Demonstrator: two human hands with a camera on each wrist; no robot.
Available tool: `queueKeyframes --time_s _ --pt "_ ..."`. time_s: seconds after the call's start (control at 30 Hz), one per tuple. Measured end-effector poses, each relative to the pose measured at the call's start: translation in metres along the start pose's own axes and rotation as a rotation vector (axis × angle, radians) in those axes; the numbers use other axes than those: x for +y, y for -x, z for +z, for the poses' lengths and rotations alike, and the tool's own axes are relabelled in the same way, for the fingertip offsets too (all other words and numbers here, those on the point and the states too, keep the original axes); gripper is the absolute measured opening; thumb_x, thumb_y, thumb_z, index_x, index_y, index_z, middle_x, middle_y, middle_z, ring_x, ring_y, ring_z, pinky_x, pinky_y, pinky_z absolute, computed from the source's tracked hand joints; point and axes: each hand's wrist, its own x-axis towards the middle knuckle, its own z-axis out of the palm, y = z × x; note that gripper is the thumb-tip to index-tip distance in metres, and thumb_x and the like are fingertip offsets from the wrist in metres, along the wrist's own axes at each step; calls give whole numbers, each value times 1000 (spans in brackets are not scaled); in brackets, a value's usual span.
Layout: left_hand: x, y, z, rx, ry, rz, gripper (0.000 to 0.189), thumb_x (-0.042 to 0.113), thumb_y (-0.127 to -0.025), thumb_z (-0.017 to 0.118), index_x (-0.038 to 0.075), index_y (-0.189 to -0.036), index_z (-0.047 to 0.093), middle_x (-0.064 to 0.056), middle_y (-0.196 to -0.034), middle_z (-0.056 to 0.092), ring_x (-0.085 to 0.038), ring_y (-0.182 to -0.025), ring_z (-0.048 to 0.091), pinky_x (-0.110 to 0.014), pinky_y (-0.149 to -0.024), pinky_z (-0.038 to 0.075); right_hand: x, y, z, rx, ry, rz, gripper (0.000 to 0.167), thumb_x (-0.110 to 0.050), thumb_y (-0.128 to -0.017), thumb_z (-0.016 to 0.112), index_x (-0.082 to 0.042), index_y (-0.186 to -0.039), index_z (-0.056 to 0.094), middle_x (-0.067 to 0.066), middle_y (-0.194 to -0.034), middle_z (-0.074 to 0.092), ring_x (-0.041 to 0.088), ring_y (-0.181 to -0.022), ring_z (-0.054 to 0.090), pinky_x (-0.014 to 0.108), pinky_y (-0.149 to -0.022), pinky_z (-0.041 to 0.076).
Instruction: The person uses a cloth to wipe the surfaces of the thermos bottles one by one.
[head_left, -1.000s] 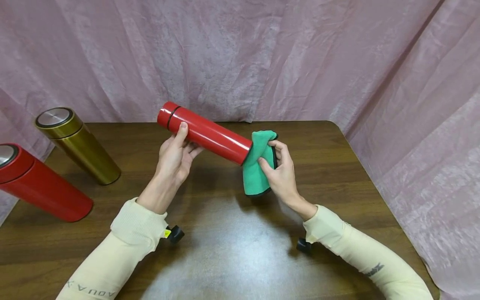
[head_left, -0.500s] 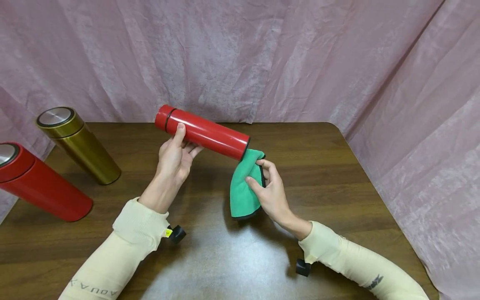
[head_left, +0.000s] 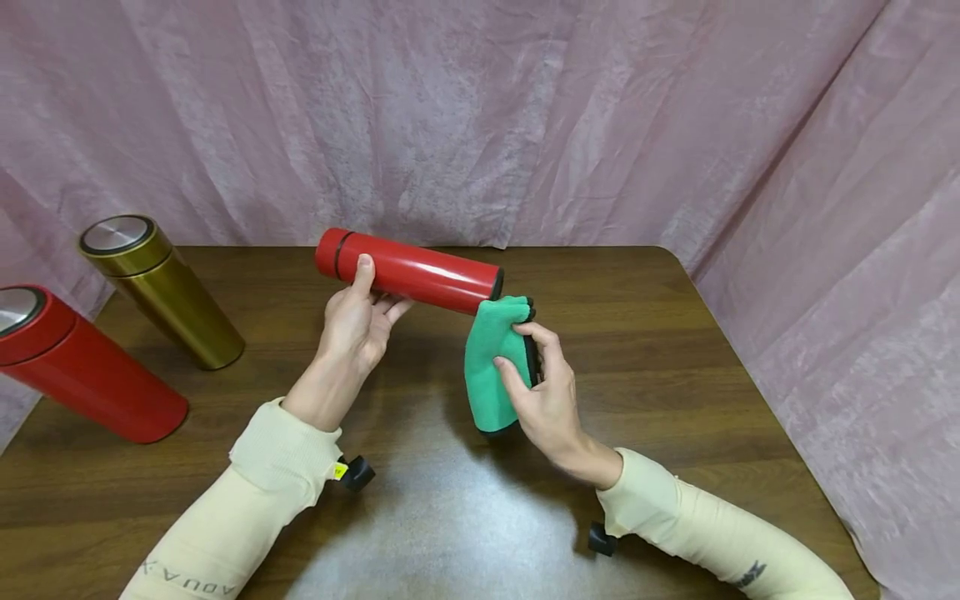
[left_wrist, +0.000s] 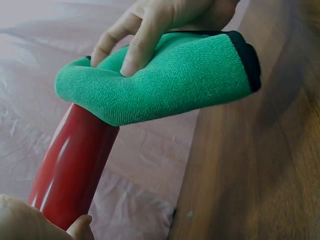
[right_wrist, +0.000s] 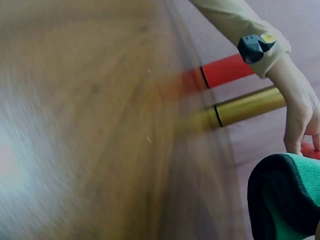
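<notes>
My left hand (head_left: 354, 323) grips a slim red thermos bottle (head_left: 420, 273) near its lidded end, thumb on top and fingers beneath. The bottle is held above the table, nearly level, its base pointing right. In my right hand (head_left: 546, 398) is a folded green cloth (head_left: 495, 358) with black edging, pinched between thumb and fingers. The upper part of the cloth touches the bottle's base end. From the left wrist view, the cloth (left_wrist: 165, 82) lies across the end of the red bottle (left_wrist: 75, 160), covering it. The right wrist view shows the cloth's dark-edged fold (right_wrist: 275, 195).
A gold thermos (head_left: 168, 292) and a wider red thermos (head_left: 90, 371) stand upright at the left of the wooden table (head_left: 660, 350). Pink curtains (head_left: 450, 117) hang behind the table and along its right side. A small black camera sits on each wrist.
The right hand and cloth have come down and slightly left from the upper part of the bottle's base. The bottle has tipped closer to level in the left hand.
</notes>
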Motion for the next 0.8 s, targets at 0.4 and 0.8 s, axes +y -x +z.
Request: queueKeyframes --time_s 0.4,0.8 --pt "4 3 1 -24 -52 -20 53 33 -106 56 8 -150 43 -11 -136 51 -33 -127 53 -44 -112 45 -4 -26 -12 31 80 -174 40 0 -91 74 -1 -129 60 15 -115 66 25 -99 62 31 -82 52" --pt "4 4 2 -74 -93 -5 48 31 -108 54 5 -146 43 -13 -133 52 -33 -127 53 -45 -114 42 -3 -50 -20 112 142 -157 38 2 -89 69 0 -127 62 15 -114 67 26 -95 62 32 -79 50"
